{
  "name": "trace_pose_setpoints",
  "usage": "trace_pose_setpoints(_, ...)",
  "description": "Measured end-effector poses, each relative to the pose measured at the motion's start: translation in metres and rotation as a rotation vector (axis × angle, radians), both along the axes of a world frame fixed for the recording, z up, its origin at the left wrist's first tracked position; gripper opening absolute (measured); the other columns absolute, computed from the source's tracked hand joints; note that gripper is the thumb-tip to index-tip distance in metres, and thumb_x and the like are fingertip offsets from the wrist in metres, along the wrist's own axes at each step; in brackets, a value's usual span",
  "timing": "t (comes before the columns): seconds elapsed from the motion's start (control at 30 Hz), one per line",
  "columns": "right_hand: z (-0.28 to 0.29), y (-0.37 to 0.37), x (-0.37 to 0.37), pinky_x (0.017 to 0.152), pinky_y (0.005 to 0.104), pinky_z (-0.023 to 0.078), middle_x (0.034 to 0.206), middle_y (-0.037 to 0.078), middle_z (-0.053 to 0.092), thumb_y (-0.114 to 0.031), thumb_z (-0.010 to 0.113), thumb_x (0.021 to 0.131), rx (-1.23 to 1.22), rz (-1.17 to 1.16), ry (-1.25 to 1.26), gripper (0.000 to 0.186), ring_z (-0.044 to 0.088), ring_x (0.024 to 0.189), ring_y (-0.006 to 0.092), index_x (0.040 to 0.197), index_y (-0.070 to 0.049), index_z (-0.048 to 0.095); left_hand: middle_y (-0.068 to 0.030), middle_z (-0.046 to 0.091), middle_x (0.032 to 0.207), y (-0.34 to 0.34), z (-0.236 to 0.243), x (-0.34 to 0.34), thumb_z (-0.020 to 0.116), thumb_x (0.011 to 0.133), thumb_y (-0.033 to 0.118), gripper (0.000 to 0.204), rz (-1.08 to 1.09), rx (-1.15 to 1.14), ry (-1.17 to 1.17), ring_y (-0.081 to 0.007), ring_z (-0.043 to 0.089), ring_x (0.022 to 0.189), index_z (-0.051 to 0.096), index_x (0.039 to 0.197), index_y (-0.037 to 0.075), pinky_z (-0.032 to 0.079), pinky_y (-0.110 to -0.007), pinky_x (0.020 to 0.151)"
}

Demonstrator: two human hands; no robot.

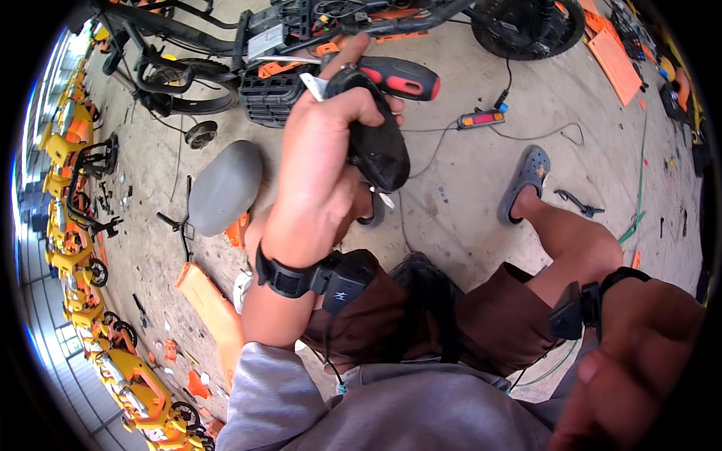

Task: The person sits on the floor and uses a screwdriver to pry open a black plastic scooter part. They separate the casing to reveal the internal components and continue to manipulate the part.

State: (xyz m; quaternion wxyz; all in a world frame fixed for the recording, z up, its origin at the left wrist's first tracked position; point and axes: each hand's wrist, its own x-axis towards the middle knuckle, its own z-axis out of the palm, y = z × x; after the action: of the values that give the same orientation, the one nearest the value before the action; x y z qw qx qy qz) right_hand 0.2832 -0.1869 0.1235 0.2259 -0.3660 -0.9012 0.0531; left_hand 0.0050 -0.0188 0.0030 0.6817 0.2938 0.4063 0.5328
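Observation:
My left hand [323, 143] is raised at the upper middle and closed round a black padded object [376, 146], with a screwdriver [398, 79] with a black and red handle also in its grip. The screwdriver's shaft points left, and a thin white piece sticks out by the fingers. My right hand [594, 398] is low at the right edge, near my body; only part of a finger or thumb shows clearly, so what it holds is hidden.
A partly stripped black bike frame [203, 37] spans the top. A grey seat [224, 184], orange panels [210, 308], cables and a small orange-and-grey device [477, 119] lie on the concrete floor [451, 195]. Yellow bikes [90, 301] line the left.

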Motion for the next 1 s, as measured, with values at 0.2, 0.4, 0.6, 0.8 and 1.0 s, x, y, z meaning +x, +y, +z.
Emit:
trace_pose_setpoints(0.2, -0.005, 0.003, -0.007, 0.055, 0.0327, 0.04, 0.076, 0.0, 0.055, -0.041, 0.064, 0.085, -0.014, 0.0, 0.004, 0.026, 0.047, 0.062, 0.0169, 0.087, -0.015, 0.065, -0.0116, 0.06, 0.087, 0.003, -0.008, -0.002, 0.047, 0.073, -0.008, 0.075, -0.031, 0.03, 0.007, -0.0186, 0.058, 0.078, 0.037, 0.147, -0.003, 0.05, -0.029, 0.073)
trace_pose_setpoints(0.4, -0.005, 0.009, -0.006, 0.055, 0.0332, 0.041, 0.076, 0.0, 0.055, -0.04, 0.065, 0.084, -0.007, 0.03, 0.008, 0.026, 0.048, 0.063, 0.017, 0.087, -0.015, 0.065, -0.0116, 0.063, 0.085, 0.0, -0.002, 0.001, 0.05, 0.073, -0.006, 0.074, -0.02, -0.008, -0.001, -0.0183, 0.058, 0.077, 0.041, 0.145, -0.001, 0.048, -0.027, 0.072)
trace_pose_setpoints(0.6, -0.008, 0.008, -0.004, 0.056, 0.0336, 0.041, 0.076, 0.0, 0.056, -0.04, 0.065, 0.084, -0.013, 0.03, 0.005, 0.026, 0.048, 0.063, 0.0172, 0.087, -0.014, 0.065, -0.0117, 0.063, 0.085, 0.0, -0.002, -0.001, 0.049, 0.072, -0.009, 0.075, -0.009, -0.013, 0.007, -0.0189, 0.059, 0.077, 0.041, 0.146, -0.001, 0.049, -0.028, 0.073)
trace_pose_setpoints(0.8, -0.01, 0.008, -0.011, 0.056, 0.034, 0.041, 0.075, 0.001, 0.056, -0.04, 0.066, 0.084, -0.034, 0.029, 0.016, 0.026, 0.048, 0.063, 0.0173, 0.087, -0.014, 0.065, -0.0123, 0.063, 0.088, 0.002, -0.007, -0.004, 0.047, 0.072, -0.009, 0.076, -0.027, -0.008, -0.012, -0.0185, 0.059, 0.079, 0.038, 0.147, -0.002, 0.051, -0.029, 0.074)
trace_pose_setpoints(1.0, -0.003, 0.006, -0.002, 0.057, 0.0345, 0.042, 0.075, 0.001, 0.056, -0.039, 0.066, 0.083, -0.019, 0.022, 0.017, 0.026, 0.048, 0.063, 0.0174, 0.087, -0.014, 0.066, -0.0122, 0.063, 0.084, 0.003, -0.002, -0.001, 0.05, 0.072, -0.007, 0.075, -0.003, 0.002, 0.004, -0.0192, 0.059, 0.074, 0.04, 0.146, -0.002, 0.049, -0.027, 0.071)
